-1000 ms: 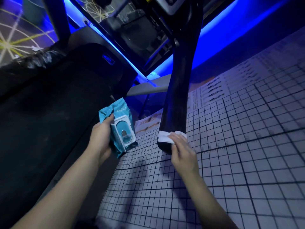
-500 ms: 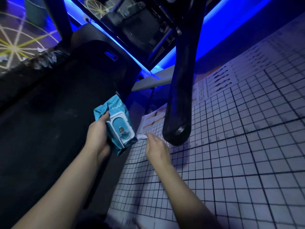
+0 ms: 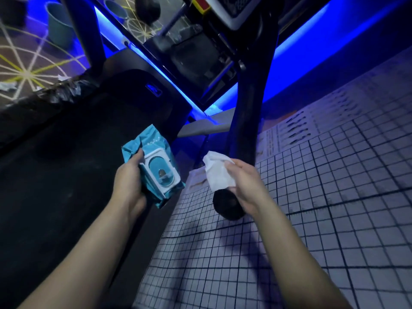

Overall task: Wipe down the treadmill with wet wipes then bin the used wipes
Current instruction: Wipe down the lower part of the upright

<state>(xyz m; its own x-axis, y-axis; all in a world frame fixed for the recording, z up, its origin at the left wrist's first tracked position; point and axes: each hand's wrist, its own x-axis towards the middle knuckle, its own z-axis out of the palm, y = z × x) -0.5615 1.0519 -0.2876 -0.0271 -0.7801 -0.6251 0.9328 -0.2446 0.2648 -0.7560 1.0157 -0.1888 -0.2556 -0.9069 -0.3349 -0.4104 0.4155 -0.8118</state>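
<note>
Right fingers (image 3: 239,167) pinching wipe (image 3: 217,175) at handrail end (image 3: 227,207), left fingers (image 3: 134,157) gripping wipes pack (image 3: 153,141)

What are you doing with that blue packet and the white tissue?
A person is cleaning a treadmill. Their left hand holds a teal pack of wet wipes over the edge of the belt. Their right hand grips a white wipe and presses it against the dark handrail, near its rounded end. The wipe is in use, not yet binned.
</note>
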